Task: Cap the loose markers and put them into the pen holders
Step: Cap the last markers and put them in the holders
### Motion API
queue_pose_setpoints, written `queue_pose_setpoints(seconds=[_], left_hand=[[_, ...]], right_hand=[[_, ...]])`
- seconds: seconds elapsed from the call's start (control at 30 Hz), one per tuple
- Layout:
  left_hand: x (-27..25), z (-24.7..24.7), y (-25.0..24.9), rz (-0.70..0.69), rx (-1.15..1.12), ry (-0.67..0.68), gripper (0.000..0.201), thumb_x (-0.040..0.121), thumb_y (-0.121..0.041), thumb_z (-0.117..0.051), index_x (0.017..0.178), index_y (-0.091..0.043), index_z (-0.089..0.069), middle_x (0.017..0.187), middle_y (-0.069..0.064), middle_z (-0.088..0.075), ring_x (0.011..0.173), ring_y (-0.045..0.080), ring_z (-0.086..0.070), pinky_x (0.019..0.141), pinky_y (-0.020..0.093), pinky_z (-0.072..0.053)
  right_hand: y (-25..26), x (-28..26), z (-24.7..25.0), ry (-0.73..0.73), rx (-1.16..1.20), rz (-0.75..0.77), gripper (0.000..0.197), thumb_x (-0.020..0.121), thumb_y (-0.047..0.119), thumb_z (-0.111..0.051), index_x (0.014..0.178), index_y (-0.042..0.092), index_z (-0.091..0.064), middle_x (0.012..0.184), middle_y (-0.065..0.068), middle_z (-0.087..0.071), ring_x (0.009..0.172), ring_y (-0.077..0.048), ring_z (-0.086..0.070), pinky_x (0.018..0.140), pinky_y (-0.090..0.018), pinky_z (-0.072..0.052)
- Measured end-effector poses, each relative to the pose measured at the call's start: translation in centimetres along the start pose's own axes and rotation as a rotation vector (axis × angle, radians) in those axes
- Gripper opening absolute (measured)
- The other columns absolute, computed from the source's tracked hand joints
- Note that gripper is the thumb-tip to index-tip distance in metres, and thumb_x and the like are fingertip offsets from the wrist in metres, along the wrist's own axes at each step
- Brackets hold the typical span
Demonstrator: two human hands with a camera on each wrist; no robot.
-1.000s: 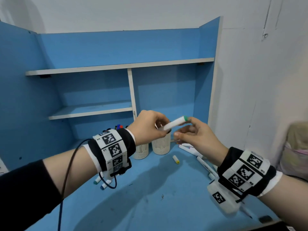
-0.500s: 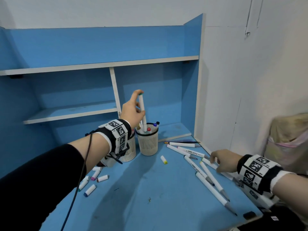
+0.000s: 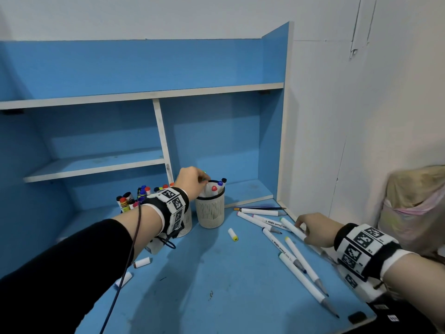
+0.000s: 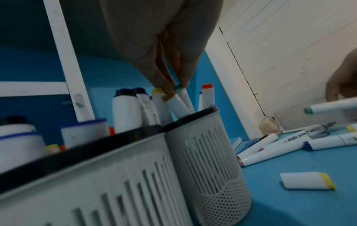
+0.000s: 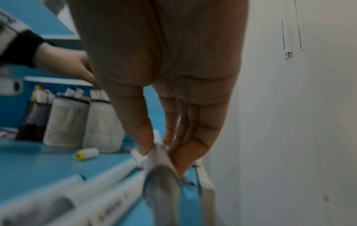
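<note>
My left hand (image 3: 201, 178) is over the right pen holder (image 3: 210, 213) and pinches the top of a green-capped marker (image 4: 183, 97) that stands in it among other capped markers. The left pen holder (image 3: 186, 222) is partly hidden behind my left wrist. At the right side of the desk my right hand (image 3: 301, 229) pinches a white marker (image 3: 292, 229) with thumb and fingers; in the right wrist view this held marker (image 5: 160, 168) points toward the camera. Several uncapped markers (image 3: 298, 273) lie beside it. A yellow-ended cap (image 3: 233, 235) lies alone near the holders.
Loose caps (image 3: 142, 262) lie on the desk under my left forearm. A thin brush (image 3: 260, 209) lies by the shelf foot. The blue shelf unit (image 3: 163, 145) stands behind, a white wall at right, a bag (image 3: 419, 206) beyond the desk edge.
My left hand has lowered the green-capped marker from above down into the right holder. My right hand, which lay on the loose markers, now pinches one of them.
</note>
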State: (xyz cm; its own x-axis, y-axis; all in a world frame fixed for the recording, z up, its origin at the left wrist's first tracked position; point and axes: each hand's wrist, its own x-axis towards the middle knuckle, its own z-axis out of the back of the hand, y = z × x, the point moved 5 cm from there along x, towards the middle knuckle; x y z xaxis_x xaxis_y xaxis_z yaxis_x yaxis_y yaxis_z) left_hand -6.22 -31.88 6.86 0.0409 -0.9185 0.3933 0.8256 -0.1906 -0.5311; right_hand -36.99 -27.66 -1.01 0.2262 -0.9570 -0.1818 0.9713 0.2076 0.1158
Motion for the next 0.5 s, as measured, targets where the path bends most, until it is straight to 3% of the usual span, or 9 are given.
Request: queue_pose_setpoints(seconds=[0.1,0.2,0.3,0.33,0.4,0.47,0.5], left_hand=[[-0.4,0.7,-0.1,-0.024,0.007,0.014,0.022,0.087,-0.004,-0.059,0.105,-0.007,-0.071,0.111,0.011,-0.068,0.101,0.022,-0.063,0.095,0.029,-0.048],[-1.4,2.4,-0.5,-0.075,-0.034,0.005,0.022,0.084,-0.002,-0.062,0.103,-0.007,-0.071,0.103,0.01,-0.067,0.094,0.022,-0.063,0.089,0.03,-0.05],[-3.3,4.4,-0.4,-0.116,-0.037,0.0,0.018,0.082,-0.005,-0.067,0.097,-0.011,-0.071,0.089,0.001,-0.063,0.083,0.013,-0.06,0.077,0.013,-0.049],[-4.3,5.1,-0.1,-0.126,-0.028,0.009,0.015,0.081,-0.006,-0.068,0.095,-0.011,-0.071,0.084,-0.003,-0.061,0.077,0.01,-0.058,0.07,0.005,-0.046],[-6.4,6.1,1.4,-0.114,-0.001,0.05,0.014,0.081,-0.004,-0.067,0.092,-0.012,-0.072,0.077,-0.01,-0.06,0.07,0.003,-0.056,0.063,0.001,-0.042],[-8.6,7.0,3.7,-0.074,0.059,0.106,0.018,0.078,-0.002,-0.069,0.093,-0.011,-0.072,0.082,-0.006,-0.065,0.075,0.009,-0.062,0.069,0.009,-0.048],[-9.3,7.2,4.9,-0.049,0.104,0.138,0.02,0.076,-0.002,-0.07,0.094,-0.011,-0.072,0.087,0.0,-0.068,0.08,0.015,-0.065,0.074,0.019,-0.052]], right_hand=[[1.9,-0.5,1.2,-0.103,0.144,0.07,0.038,0.086,0.012,-0.059,0.123,0.016,-0.054,0.083,0.005,-0.053,0.077,-0.012,-0.05,0.065,-0.018,-0.038],[4.4,-1.7,2.3,-0.213,0.37,0.149,0.03,0.084,0.014,-0.064,0.112,0.021,-0.06,0.076,0.008,-0.057,0.063,-0.003,-0.051,0.058,-0.011,-0.039],[6.9,-3.4,2.3,-0.226,0.796,0.223,0.028,0.081,0.005,-0.067,0.1,0.025,-0.063,0.074,0.003,-0.059,0.059,-0.01,-0.055,0.062,-0.016,-0.045],[7.7,-4.1,2.0,-0.211,0.941,0.237,0.029,0.081,0.0,-0.066,0.099,0.023,-0.063,0.075,-0.001,-0.059,0.061,-0.014,-0.056,0.064,-0.02,-0.048],[9.4,-5.3,1.1,-0.169,1.173,0.246,0.03,0.081,-0.006,-0.064,0.104,0.014,-0.063,0.077,-0.009,-0.058,0.065,-0.019,-0.059,0.066,-0.025,-0.051],[11.0,-6.3,-0.3,-0.143,1.332,0.245,0.031,0.082,-0.009,-0.062,0.108,0.008,-0.062,0.079,-0.012,-0.058,0.066,-0.018,-0.063,0.062,-0.025,-0.053],[11.4,-6.6,-0.9,-0.15,1.394,0.234,0.03,0.082,-0.009,-0.061,0.108,0.008,-0.062,0.077,-0.011,-0.059,0.064,-0.016,-0.063,0.06,-0.023,-0.053]])
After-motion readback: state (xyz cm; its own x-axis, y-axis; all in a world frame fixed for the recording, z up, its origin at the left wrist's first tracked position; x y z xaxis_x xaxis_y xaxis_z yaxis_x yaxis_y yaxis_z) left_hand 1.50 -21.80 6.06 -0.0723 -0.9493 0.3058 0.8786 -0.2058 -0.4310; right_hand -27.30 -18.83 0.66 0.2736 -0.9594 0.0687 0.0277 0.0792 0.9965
